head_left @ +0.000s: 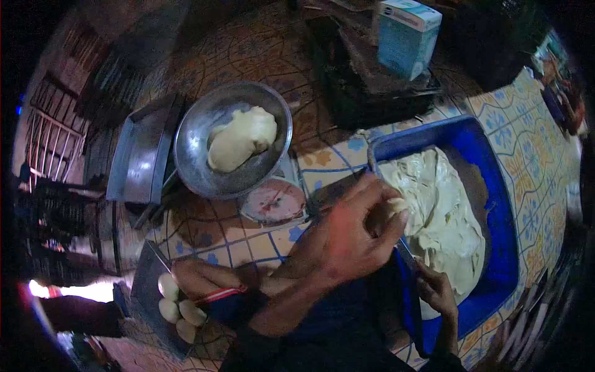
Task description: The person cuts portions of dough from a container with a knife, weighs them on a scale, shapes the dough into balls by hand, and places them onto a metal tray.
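Inside one tub (507, 229), one dough mass (437, 214)

A: What's the bowl (196, 139) made of?
B: Metal, smooth and softly shiny. The pan (140, 162) looks metal too, but duller.
A: And the tub (499, 214)?
B: Plastic, smooth-walled. The tub dough (439, 214) is glossy and rumpled; the bowl dough (240, 140) looks smoother, more matt.
A: The box (406, 46)?
B: Card, apparently, smooth-faced.
A: Underneath?
B: Smooth tiles (527, 155).
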Motion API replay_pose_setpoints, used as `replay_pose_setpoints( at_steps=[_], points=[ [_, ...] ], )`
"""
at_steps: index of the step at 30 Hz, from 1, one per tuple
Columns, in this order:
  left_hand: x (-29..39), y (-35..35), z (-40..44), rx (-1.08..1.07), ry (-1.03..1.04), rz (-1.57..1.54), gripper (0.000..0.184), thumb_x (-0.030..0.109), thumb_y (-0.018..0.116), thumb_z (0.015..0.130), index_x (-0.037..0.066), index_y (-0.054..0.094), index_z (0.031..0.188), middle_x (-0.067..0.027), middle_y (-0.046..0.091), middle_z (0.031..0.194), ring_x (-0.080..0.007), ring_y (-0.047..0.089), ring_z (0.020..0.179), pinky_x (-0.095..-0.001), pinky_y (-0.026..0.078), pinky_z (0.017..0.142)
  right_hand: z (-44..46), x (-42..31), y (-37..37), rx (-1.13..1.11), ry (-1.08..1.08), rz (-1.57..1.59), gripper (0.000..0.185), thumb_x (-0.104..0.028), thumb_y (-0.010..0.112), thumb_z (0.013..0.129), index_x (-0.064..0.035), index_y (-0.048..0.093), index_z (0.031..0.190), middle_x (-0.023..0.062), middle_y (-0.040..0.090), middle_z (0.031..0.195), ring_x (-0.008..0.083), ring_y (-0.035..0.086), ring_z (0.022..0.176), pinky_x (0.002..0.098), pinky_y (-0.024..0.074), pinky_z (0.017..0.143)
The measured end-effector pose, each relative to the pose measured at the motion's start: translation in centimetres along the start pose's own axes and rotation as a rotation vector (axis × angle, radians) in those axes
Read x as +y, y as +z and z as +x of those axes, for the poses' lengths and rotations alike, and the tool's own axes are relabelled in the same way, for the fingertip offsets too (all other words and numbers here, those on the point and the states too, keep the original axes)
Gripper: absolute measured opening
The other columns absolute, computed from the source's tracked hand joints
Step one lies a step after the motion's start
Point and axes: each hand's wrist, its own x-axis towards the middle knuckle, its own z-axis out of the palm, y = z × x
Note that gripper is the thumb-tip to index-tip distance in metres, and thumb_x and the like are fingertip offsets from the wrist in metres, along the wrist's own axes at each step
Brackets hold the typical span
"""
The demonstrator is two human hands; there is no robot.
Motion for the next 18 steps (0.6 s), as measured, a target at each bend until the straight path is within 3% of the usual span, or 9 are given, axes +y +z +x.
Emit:
replay_pose_setpoints(
  at_steps=[2, 4, 6, 7, 9, 13, 15, 16, 18],
  points=[
    [0.7, -4.5, 0.9, 0.166, 0.231, 0.112, 0.027, 0.013, 0.069, 0.079, -0.001, 0.06, 0.1, -0.0158, 0.053, 0.1, -0.0243, 0.061, 0.089, -0.0344, 0.049, 0.075, 1.0, -1.6, 1.2, 0.007, -0.051, -0.014, 0.046, -0.013, 0.054, 0.092, 0.0008, 0.046, 0.135, -0.0041, 0.05, 0.076, 0.0041, 0.04, 0.061, 0.021, 0.0363, 0.052],
    [3.4, -9.6, 1.9, 0.164, 0.058, 0.181, 0.035, 0.024, 0.071, 0.08, 0.002, 0.063, 0.106, -0.0174, 0.052, 0.109, -0.0306, 0.059, 0.098, -0.0379, 0.048, 0.083, 2.7, 0.3, 1.0, 0.112, -0.17, -0.271, 0.045, -0.013, 0.051, 0.092, 0.0009, 0.047, 0.135, -0.0038, 0.049, 0.073, 0.0044, 0.042, 0.06, 0.0223, 0.0385, 0.053],
    [2.1, -14.2, 3.1, 0.194, -0.107, 0.677, 0.042, 0.041, 0.064, 0.085, 0.007, 0.066, 0.109, -0.02, 0.048, 0.119, -0.0354, 0.057, 0.106, -0.0423, 0.046, 0.089, 3.4, -0.8, 2.3, 0.165, -0.17, -0.202, 0.048, -0.016, 0.053, 0.092, -0.0004, 0.045, 0.136, -0.0045, 0.048, 0.072, 0.0043, 0.041, 0.058, 0.0216, 0.0371, 0.052],
    [0.1, -16.7, 4.1, 0.21, -0.229, 0.622, 0.049, 0.052, 0.054, 0.088, 0.01, 0.068, 0.11, -0.022, 0.045, 0.125, -0.0387, 0.055, 0.111, -0.0451, 0.045, 0.091, 3.6, -1.4, 2.8, 0.217, -0.158, -0.122, 0.051, -0.02, 0.054, 0.091, -0.0017, 0.043, 0.138, -0.0051, 0.046, 0.072, 0.0043, 0.041, 0.056, 0.021, 0.0356, 0.051],
    [-1.6, -20.1, 4.5, 0.325, -0.413, 0.963, 0.047, 0.049, 0.049, 0.092, 0.009, 0.067, 0.109, -0.0223, 0.047, 0.123, -0.0404, 0.055, 0.11, -0.0457, 0.045, 0.092, 3.3, -1.7, 2.8, 0.187, -0.159, -0.181, 0.05, -0.018, 0.054, 0.092, -0.0034, 0.043, 0.139, -0.0053, 0.047, 0.072, 0.0045, 0.04, 0.055, 0.021, 0.0352, 0.05],
    [-4.6, -23.5, 2.2, 0.447, -0.414, 1.195, 0.043, 0.044, 0.05, 0.093, 0.008, 0.066, 0.111, -0.0221, 0.049, 0.121, -0.0392, 0.055, 0.108, -0.0469, 0.045, 0.09, 3.3, -0.9, 3.3, 0.285, -0.144, -0.083, 0.05, -0.014, 0.051, 0.093, -0.0016, 0.041, 0.14, -0.0033, 0.051, 0.073, 0.004, 0.041, 0.053, 0.0214, 0.035, 0.047],
    [-3.9, -23.3, 0.2, 0.672, -0.212, 1.545, 0.034, 0.035, 0.052, 0.095, 0.006, 0.065, 0.107, -0.0214, 0.053, 0.113, -0.0373, 0.056, 0.099, -0.0465, 0.046, 0.085, 3.2, -0.9, 3.3, 0.331, -0.144, -0.045, 0.05, -0.011, 0.049, 0.091, 0.0001, 0.04, 0.139, -0.0015, 0.055, 0.075, 0.0039, 0.04, 0.053, 0.022, 0.036, 0.047],
    [-3.4, -23.0, -0.8, 0.662, -0.212, 1.535, 0.034, 0.035, 0.052, 0.095, 0.006, 0.065, 0.107, -0.0214, 0.053, 0.113, -0.0373, 0.056, 0.099, -0.0465, 0.046, 0.085, 3.3, -0.6, 3.2, 0.332, -0.173, -0.004, 0.051, -0.013, 0.051, 0.092, 0.0008, 0.04, 0.14, -0.0009, 0.056, 0.077, 0.0034, 0.039, 0.052, 0.0218, 0.0346, 0.046],
    [-2.8, -22.2, -3.1, 0.816, 0.114, 1.122, 0.023, 0.023, 0.055, 0.095, 0.002, 0.062, 0.099, -0.0156, 0.058, 0.099, -0.028, 0.057, 0.083, -0.0391, 0.047, 0.077, 3.2, -0.1, 3.2, 0.343, -0.184, 0.043, 0.052, -0.015, 0.052, 0.093, 0.0015, 0.039, 0.14, -0.0004, 0.057, 0.079, 0.0028, 0.038, 0.052, 0.0216, 0.0331, 0.045]
  ],
)
